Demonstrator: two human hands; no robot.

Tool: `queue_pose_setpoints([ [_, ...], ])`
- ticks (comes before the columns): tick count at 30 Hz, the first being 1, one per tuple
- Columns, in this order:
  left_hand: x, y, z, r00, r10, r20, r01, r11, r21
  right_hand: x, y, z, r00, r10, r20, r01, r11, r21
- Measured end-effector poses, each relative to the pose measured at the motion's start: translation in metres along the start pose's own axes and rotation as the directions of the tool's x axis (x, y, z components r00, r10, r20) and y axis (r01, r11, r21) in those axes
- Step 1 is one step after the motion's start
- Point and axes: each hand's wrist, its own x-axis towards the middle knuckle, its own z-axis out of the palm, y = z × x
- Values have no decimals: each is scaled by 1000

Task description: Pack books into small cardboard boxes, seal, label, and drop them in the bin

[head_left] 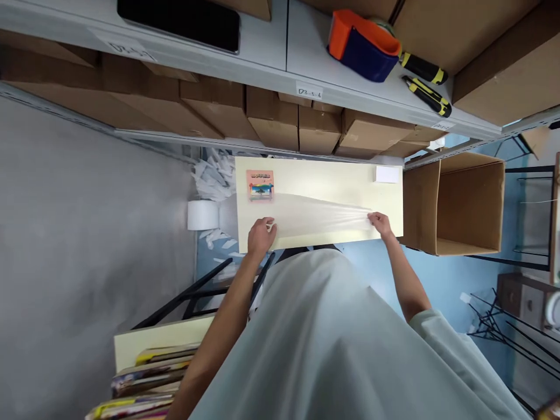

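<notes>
A translucent white film (315,213) stretches across the cream tabletop (306,175) from a white roll (203,215) at the table's left end. My right hand (380,224) pinches the film's bunched right end, drawing it into creases. Near the film's lower edge, at the left, my left hand (261,235) is held with fingers slightly bent and thumb apart, holding nothing; whether it touches the film I cannot tell. A pink packet with a palm-tree picture (261,185) lies flat at the table's left, its lower edge close to the film.
A small white box (387,174) sits at the table's right. Beyond stands an open cardboard box (470,204). The shelf above holds a phone (179,23), a tape dispenser (365,46) and a utility knife (426,96). Crumpled white film (214,175) lies behind the roll.
</notes>
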Motion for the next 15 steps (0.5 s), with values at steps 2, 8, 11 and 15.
queue_pose_setpoints([
  [2, 3, -4, -2, 999, 41, 14, -41, 999, -17, -2, -2, -24, 999, 19, -44, -20, 999, -26],
  [8, 19, -7, 9, 979, 148, 140, -146, 989, -26, -7, 2, -38, 982, 108, -157, -133, 979, -155],
  [11, 27, -12, 19, 965, 152, 212, -157, 988, 7, -2, 4, -20, 960, 130, -249, -192, 951, -244],
  [15, 34, -16, 29, 966, 148, 210, -156, 987, 25, 1, -1, 11, 925, 45, -378, -193, 911, -365],
])
